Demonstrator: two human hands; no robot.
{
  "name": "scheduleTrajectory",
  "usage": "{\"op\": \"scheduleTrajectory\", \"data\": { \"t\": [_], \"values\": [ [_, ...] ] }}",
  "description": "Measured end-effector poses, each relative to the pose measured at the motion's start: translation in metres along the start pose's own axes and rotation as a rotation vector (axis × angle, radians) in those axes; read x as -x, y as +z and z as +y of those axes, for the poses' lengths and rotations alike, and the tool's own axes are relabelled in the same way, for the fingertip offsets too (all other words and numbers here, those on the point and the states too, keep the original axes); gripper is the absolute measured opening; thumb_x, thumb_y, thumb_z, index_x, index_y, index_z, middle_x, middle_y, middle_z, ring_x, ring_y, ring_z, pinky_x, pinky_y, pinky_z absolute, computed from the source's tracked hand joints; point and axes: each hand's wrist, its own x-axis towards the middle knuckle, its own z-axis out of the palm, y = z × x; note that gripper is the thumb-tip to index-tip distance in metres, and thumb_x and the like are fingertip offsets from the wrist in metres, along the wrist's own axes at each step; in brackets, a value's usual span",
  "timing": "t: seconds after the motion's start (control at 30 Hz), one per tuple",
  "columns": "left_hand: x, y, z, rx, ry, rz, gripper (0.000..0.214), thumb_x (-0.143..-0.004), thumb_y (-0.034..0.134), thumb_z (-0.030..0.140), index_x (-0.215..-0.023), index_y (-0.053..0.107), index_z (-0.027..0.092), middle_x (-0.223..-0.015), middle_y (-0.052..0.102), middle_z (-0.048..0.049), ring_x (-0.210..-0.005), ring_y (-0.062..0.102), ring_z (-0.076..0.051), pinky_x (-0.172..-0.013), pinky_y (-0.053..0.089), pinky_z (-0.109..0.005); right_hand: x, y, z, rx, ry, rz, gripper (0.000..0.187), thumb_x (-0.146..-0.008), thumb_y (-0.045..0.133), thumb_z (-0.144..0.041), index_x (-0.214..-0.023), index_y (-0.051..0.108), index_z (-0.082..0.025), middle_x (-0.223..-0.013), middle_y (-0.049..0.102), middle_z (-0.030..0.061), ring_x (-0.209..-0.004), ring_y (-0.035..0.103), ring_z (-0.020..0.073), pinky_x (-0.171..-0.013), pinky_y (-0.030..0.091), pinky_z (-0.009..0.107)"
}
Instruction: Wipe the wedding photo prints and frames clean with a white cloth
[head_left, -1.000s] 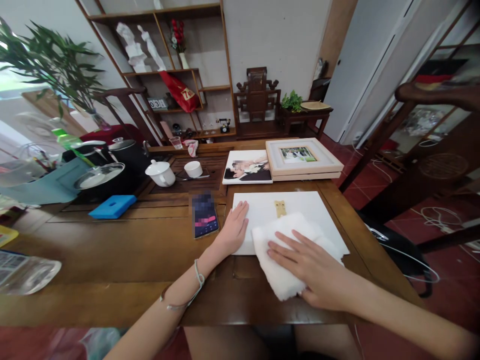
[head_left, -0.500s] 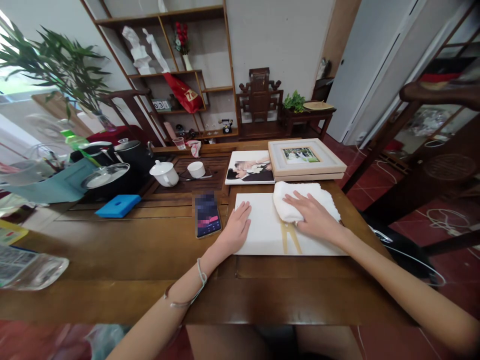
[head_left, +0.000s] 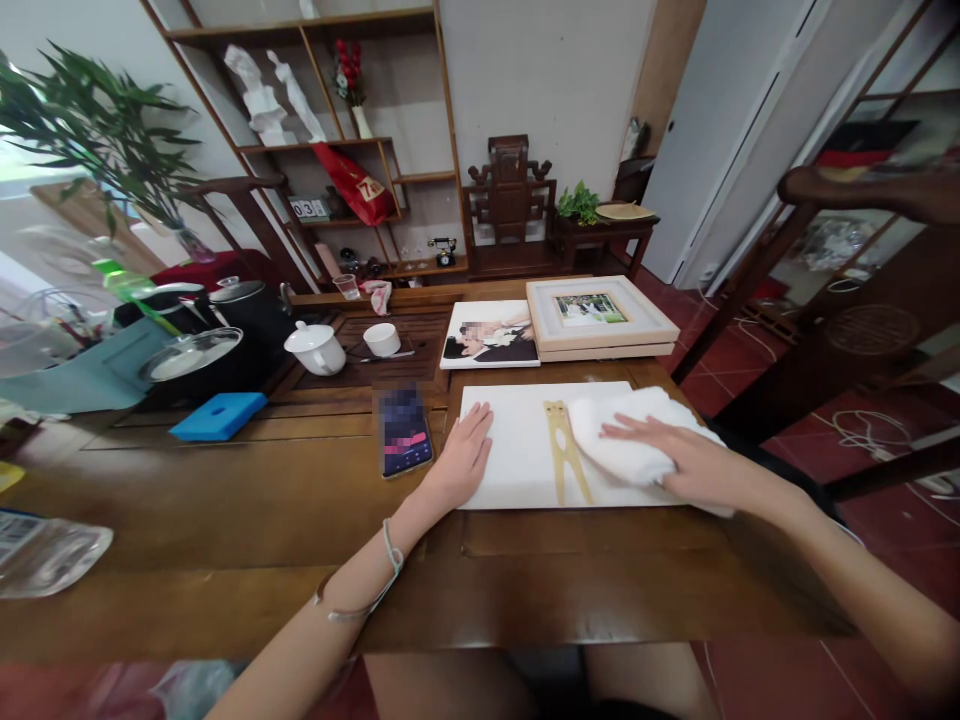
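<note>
A white board lies flat on the wooden table, with a tan stand piece on its upper face. My left hand rests flat on the board's left edge, fingers stretched out. My right hand presses flat on a white folded cloth that lies over the board's right part. A phone lies just left of my left hand.
Beyond the board lie a frameless photo print and a stack of framed pictures. A tea tray with a white teapot and cup, black pots, a blue box and a clear plastic bag occupy the left side.
My right hand slid the cloth from the board's near right corner up to its far edge, then back down to the right side. The left hand stayed put.
</note>
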Motion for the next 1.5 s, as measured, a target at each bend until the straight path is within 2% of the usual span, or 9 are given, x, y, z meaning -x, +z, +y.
{"op": "scheduleTrajectory", "data": {
  "t": [0.17, 0.27, 0.57, 0.7, 0.87, 1.03, 1.17, 1.3, 1.5],
  "values": [
    [-0.001, 0.002, -0.003, 0.003, 0.011, 0.019, 0.048, -0.099, 0.031, 0.025, -0.144, 0.039, 0.012, -0.155, 0.033, -0.0166, -0.147, 0.022, -0.027, -0.119, 0.021, -0.053, -0.067, 0.004, 0.003, 0.154, 0.041, 0.181, 0.071, -0.084, 0.055, -0.035, -0.150, 0.034, -0.024, -0.156, 0.032, 0.0074, -0.145, 0.022, 0.0315, -0.116, 0.021, 0.057],
    [-0.001, 0.002, -0.003, -0.004, 0.017, 0.016, 0.048, -0.099, 0.031, 0.025, -0.144, 0.039, 0.011, -0.155, 0.033, -0.0175, -0.147, 0.023, -0.028, -0.119, 0.021, -0.053, -0.075, 0.007, -0.008, 0.231, 0.038, 0.218, 0.067, -0.088, 0.051, -0.056, -0.147, 0.041, -0.025, -0.156, 0.032, 0.0093, -0.145, 0.021, 0.0351, -0.114, 0.018, 0.062],
    [0.000, 0.000, 0.002, -0.032, -0.012, -0.019, 0.050, -0.099, 0.028, 0.026, -0.145, 0.037, 0.008, -0.157, 0.030, -0.0168, -0.148, 0.020, -0.026, -0.120, 0.019, -0.051, 0.038, 0.023, -0.050, 0.188, -0.240, 0.118, 0.072, -0.086, 0.058, -0.054, -0.150, 0.033, -0.032, -0.158, 0.028, 0.0054, -0.146, 0.018, 0.0340, -0.116, 0.018, 0.062],
    [0.000, 0.000, 0.001, -0.026, -0.012, -0.012, 0.049, -0.099, 0.029, 0.027, -0.146, 0.037, 0.012, -0.157, 0.030, -0.0151, -0.148, 0.020, -0.025, -0.120, 0.018, -0.051, 0.050, 0.015, -0.049, 0.142, -0.306, 0.047, 0.077, -0.085, 0.059, -0.056, -0.152, 0.028, -0.032, -0.158, 0.029, 0.0051, -0.145, 0.020, 0.0340, -0.116, 0.020, 0.062],
    [0.000, -0.001, 0.002, -0.033, -0.021, -0.024, 0.050, -0.099, 0.029, 0.027, -0.146, 0.037, 0.011, -0.157, 0.031, -0.0151, -0.148, 0.020, -0.025, -0.121, 0.018, -0.049, -0.007, 0.004, -0.023, 0.101, -0.193, 0.015, 0.078, -0.088, 0.049, -0.064, -0.153, 0.025, -0.028, -0.156, 0.032, 0.0043, -0.146, 0.021, 0.0288, -0.118, 0.019, 0.057],
    [0.000, -0.002, 0.001, -0.023, -0.009, -0.022, 0.049, -0.099, 0.029, 0.027, -0.146, 0.037, 0.013, -0.157, 0.031, -0.0141, -0.148, 0.021, -0.025, -0.120, 0.019, -0.051, -0.077, -0.003, 0.005, 0.096, -0.090, 0.133, 0.071, -0.090, 0.044, -0.065, -0.150, 0.034, -0.028, -0.156, 0.030, 0.0047, -0.145, 0.024, 0.0281, -0.119, 0.019, 0.054],
    [-0.001, -0.002, 0.001, -0.021, -0.019, -0.035, 0.050, -0.099, 0.029, 0.028, -0.146, 0.037, 0.010, -0.157, 0.031, -0.0155, -0.148, 0.020, -0.025, -0.120, 0.018, -0.050, -0.093, -0.004, 0.011, 0.094, -0.022, 0.202, 0.068, -0.092, 0.042, -0.061, -0.149, 0.037, -0.025, -0.155, 0.034, 0.0071, -0.143, 0.029, 0.0292, -0.118, 0.021, 0.054],
    [-0.001, -0.004, 0.003, -0.025, -0.018, -0.046, 0.049, -0.099, 0.030, 0.027, -0.145, 0.038, 0.012, -0.156, 0.033, -0.0141, -0.148, 0.021, -0.024, -0.120, 0.019, -0.051, -0.064, 0.003, 0.000, 0.118, -0.102, 0.203, 0.063, -0.093, 0.044, -0.053, -0.148, 0.037, -0.024, -0.155, 0.034, 0.0082, -0.144, 0.027, 0.0285, -0.118, 0.017, 0.056],
    [-0.001, -0.005, 0.006, -0.009, -0.025, -0.074, 0.049, -0.099, 0.028, 0.026, -0.145, 0.040, 0.015, -0.156, 0.034, -0.0109, -0.148, 0.023, -0.022, -0.120, 0.017, -0.050, 0.024, 0.021, -0.041, 0.136, -0.244, 0.157, 0.070, -0.090, 0.052, -0.046, -0.152, 0.027, -0.028, -0.157, 0.030, 0.0048, -0.146, 0.022, 0.0303, -0.117, 0.017, 0.060]
  ]
}}
